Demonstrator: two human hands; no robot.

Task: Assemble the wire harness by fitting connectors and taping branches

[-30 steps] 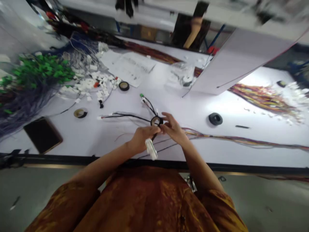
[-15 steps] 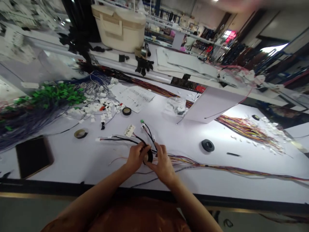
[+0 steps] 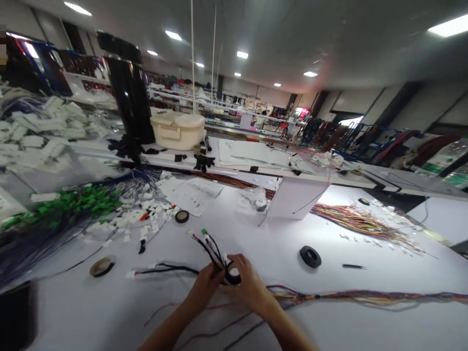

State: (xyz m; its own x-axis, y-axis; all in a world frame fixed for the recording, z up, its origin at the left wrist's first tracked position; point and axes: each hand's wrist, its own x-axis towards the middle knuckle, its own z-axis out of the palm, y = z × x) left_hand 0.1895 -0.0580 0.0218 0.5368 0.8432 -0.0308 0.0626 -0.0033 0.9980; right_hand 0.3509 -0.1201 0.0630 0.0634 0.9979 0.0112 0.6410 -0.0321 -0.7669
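Observation:
My left hand (image 3: 208,283) is closed around the bundled wires of a wire harness (image 3: 292,294). Black-wrapped branches (image 3: 179,267) fan out beyond its fingers, one ending in a green connector (image 3: 204,231), another in a white connector (image 3: 130,274). My right hand (image 3: 248,282) grips a roll of black tape (image 3: 233,274) right beside the left fingers, against the harness. Where the tape meets the wires is hidden by the fingers. Loose wires (image 3: 204,335) hang below the hands towards the near side, and the harness runs off to the right.
On the table lie more tape rolls (image 3: 310,256), (image 3: 102,267), tweezers (image 3: 354,266), a dark flat object (image 3: 18,314), and piles of green connectors (image 3: 84,204) and white connectors (image 3: 149,222). A shelf (image 3: 226,168) with a beige bin (image 3: 178,130) crosses behind; its white upright (image 3: 292,197) stands on the table.
The view has tilted up, so the scene sits lower. The tape roll has turned and now shows its open ring in the right hand; the left hand stays on the wires.

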